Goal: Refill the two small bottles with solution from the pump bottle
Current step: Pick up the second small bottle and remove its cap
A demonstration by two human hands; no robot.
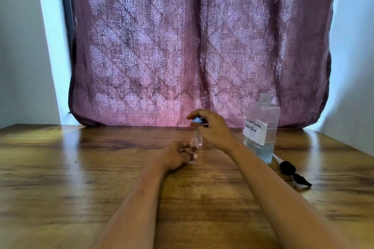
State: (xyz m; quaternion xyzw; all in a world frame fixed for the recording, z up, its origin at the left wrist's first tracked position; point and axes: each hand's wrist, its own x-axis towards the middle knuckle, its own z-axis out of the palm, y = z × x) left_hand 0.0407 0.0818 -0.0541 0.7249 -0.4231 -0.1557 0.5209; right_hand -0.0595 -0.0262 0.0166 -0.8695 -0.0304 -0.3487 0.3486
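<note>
A small clear bottle (196, 145) stands on the wooden table (81, 168) at the middle, blurred. My left hand (176, 155) grips its lower part. Just above it my right hand (212, 129) is closed on a light blue cap (198, 120) with a thin tube hanging toward the bottle's neck. A second small bottle may stand right behind the first; I cannot tell. The big clear pump bottle (261, 127) stands to the right, its neck uncovered, with a handwritten white label and liquid in its lower third. Its black pump head (293, 174) lies on the table beside it.
A patterned purple curtain (192, 46) hangs behind the table's far edge. White walls stand at both sides. The pump head's tube lies close to my right forearm.
</note>
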